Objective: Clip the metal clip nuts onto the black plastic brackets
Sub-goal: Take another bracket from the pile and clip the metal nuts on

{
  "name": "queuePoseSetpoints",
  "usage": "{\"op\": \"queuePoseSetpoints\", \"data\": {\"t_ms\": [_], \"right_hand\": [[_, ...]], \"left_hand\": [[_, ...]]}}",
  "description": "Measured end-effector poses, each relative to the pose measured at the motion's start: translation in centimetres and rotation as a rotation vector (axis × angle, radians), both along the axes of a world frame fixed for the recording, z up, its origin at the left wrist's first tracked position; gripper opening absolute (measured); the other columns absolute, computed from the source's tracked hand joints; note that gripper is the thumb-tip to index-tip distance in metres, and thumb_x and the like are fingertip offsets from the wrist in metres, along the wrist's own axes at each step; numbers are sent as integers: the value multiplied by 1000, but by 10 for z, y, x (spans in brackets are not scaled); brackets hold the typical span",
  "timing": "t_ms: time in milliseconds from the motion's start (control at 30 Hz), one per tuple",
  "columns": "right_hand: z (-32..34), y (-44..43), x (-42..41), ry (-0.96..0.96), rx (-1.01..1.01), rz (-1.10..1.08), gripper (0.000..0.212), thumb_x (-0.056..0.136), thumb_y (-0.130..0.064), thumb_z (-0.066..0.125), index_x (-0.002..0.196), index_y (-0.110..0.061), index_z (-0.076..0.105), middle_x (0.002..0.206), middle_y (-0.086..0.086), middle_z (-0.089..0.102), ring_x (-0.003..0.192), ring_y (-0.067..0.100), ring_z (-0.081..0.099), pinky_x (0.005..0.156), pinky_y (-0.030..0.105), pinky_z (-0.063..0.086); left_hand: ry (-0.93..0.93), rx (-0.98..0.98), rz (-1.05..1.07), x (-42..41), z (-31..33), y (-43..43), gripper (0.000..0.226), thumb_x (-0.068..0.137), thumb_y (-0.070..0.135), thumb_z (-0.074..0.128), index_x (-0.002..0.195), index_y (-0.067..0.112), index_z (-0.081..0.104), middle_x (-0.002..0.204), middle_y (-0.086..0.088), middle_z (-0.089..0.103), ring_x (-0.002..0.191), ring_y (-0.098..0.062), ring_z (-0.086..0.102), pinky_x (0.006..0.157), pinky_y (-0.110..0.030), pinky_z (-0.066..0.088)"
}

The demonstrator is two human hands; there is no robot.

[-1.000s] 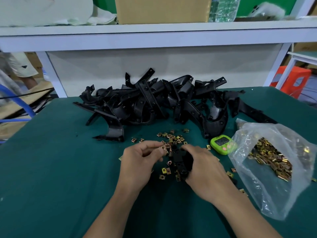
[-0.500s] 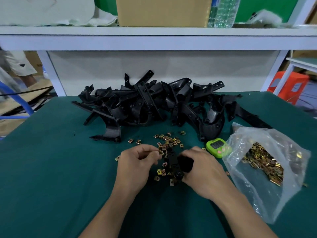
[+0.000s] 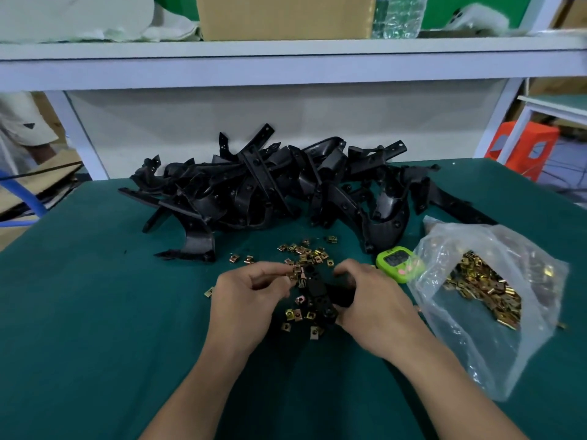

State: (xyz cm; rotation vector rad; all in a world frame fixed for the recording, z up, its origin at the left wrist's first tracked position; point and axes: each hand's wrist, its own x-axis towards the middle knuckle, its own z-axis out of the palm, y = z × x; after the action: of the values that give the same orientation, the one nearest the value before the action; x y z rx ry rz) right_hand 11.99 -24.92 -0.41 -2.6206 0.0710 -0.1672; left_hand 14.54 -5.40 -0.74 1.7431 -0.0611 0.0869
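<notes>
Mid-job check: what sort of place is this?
Probably a factory assembly bench: a heap of black plastic brackets on a green-covered table, a clear bag of metal clip nuts beside a green timer, and a storage shelf with a cardboard box overhead.

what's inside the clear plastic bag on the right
A heap of metal clip nuts shows through the clear plastic bag. The crumpled film blurs the heap's far edge, and anything beneath the nuts is covered.
</notes>
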Motion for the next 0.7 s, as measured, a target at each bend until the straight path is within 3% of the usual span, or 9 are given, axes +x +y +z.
{"op": "queuePoseSetpoints", "data": {"t_ms": [100, 267, 433, 500, 567, 633, 700], "right_hand": [[0, 1, 2, -1, -100, 18, 29, 87, -50, 70, 101, -31, 54, 96, -12, 49, 99, 15, 51, 83, 33, 46], [-3, 2, 6, 5, -22, -5, 30, 89, -54, 67, 94, -26, 57, 93, -11, 52, 95, 15, 53, 84, 36, 49], [1, 0, 8, -44, 173, -55, 29, 86, -54, 71, 84, -34, 50, 74, -11, 63, 72, 2, 58, 55, 19, 42], [2, 0, 8, -4, 241, -2, 30, 83, -52, 75, 88, -38, 48, 79, -18, 65, 74, -3, 59, 55, 16, 44], [1, 1, 5, 47, 216, 51, 39, 78, -48, 80, 96, -41, 46, 83, -16, 66, 74, 4, 62, 62, 21, 51], [2, 2, 4, 79, 161, 64, 51, 76, -46, 82, 110, -45, 43, 90, -13, 62, 76, 8, 62, 69, 32, 54], [3, 2, 3, 86, 99, 80, 56, 76, -46, 81, 119, -45, 46, 88, -12, 58, 77, 8, 58, 67, 28, 48]], "left_hand": [[15, -1, 20, 1, 0, 1, 28, 85, 16, 79, 86, 44, 79, 80, 8, 78, 82, -8, 75, 83, -31, 58], [28, -11, 85, 2, 1, 3, 25, 83, 21, 85, 84, 45, 78, 80, 12, 78, 75, -5, 74, 68, -18, 56], [75, -92, 88, 5, 3, 7, 16, 83, 20, 82, 81, 36, 80, 77, 1, 78, 70, -13, 73, 67, -22, 56], [63, -104, 72, 5, 3, 7, 13, 80, 20, 83, 80, 32, 80, 77, -1, 77, 70, -13, 71, 68, -22, 55], [44, -133, 70, 5, 5, 5, 7, 73, 25, 83, 78, 30, 79, 76, -2, 76, 70, -12, 69, 67, -22, 55], [32, -135, 72, 4, 7, 4, 17, 61, 36, 79, 76, 28, 79, 75, -3, 76, 70, -15, 69, 68, -27, 54], [34, -139, 68, 3, 9, 2, 26, 54, 42, 74, 73, 26, 77, 75, -8, 75, 76, -24, 71, 74, -37, 55]]}}
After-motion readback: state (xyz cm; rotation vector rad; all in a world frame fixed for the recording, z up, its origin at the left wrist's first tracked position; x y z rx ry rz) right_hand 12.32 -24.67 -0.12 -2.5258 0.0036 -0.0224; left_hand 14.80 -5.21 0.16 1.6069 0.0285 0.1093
